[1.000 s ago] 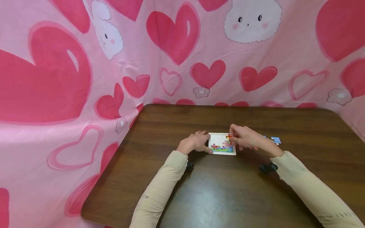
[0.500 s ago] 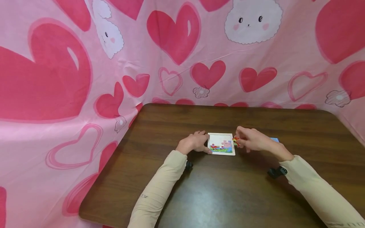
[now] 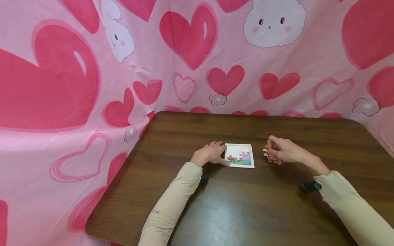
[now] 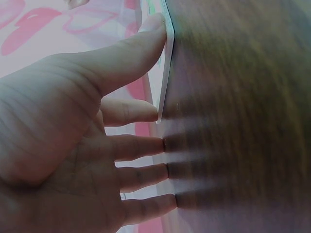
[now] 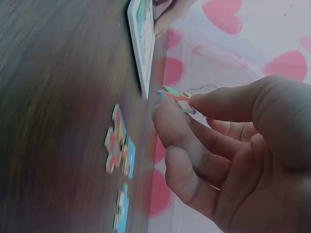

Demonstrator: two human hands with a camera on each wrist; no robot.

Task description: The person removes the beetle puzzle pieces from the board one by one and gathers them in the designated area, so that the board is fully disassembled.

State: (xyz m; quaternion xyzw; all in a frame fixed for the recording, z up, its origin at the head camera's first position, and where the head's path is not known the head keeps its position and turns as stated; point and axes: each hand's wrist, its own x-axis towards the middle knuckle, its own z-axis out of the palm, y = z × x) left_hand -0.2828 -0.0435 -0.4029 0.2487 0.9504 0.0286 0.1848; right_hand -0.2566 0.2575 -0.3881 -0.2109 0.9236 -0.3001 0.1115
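A small white-framed puzzle board (image 3: 253, 160) lies on the table, pink pig and garden pieces (image 3: 245, 156) filling its bottom and right side; bare white shows at its upper left. My left hand (image 3: 211, 152) steadies the board's left side. In the left wrist view, the thumb (image 4: 154, 28) presses on its rim, with the other fingers straight, tips down at the tabletop. Right of the board, my right hand (image 3: 287, 150) pinches a red, yellow and green puzzle piece (image 5: 176, 93) between thumb and fingers, raised over the table.
Several loose puzzle pieces lie under and beside the right hand, among them a red and yellow one (image 5: 114, 145) and a blue-edged one (image 5: 129, 158). Brown wooden table (image 3: 197, 130) all around; behind it hangs a pink heart-patterned cloth (image 3: 191, 89).
My right hand has drawn back rightward from the board with the puzzle piece, toward the loose pieces, uncovering the board's right rim. The left hand has stayed on the board.
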